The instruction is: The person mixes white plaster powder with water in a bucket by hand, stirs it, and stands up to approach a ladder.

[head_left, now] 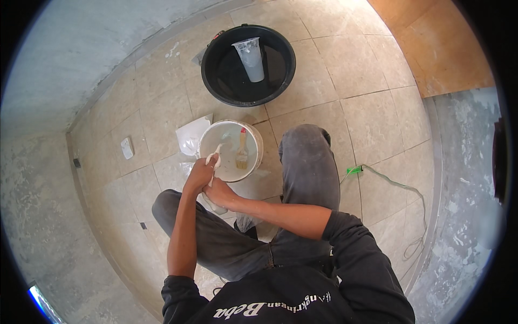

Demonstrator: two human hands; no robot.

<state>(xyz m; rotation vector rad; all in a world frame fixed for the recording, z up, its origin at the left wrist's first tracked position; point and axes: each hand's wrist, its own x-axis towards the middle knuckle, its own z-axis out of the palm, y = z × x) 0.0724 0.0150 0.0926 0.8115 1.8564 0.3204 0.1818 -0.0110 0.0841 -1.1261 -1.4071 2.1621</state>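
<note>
Both of my hands grip a whitish, twisted cloth (pixel 213 160) at the near left rim of a round white bucket (pixel 260 146). My left hand (pixel 200 175) is closed round its upper part, and one end pokes up over the bucket's opening. Just below, my right hand (pixel 220 193) is closed on the lower part, with more of the cloth hanging beneath it. Inside the bucket, a paintbrush (pixel 242 150) with a red-tipped handle leans on the wall, bristles toward me. Clear liquid seems to cover the bucket's bottom.
Beyond the bucket stands a black basin (pixel 209 86) holding a tilted, cloudy plastic cup (pixel 251 60). A white sheet (pixel 193 134) lies beside the bucket. Farther left is a small white oblong object (pixel 127 148). A green piece (pixel 354 170) with a thin cable lies right of my bent knee (pixel 305 146).
</note>
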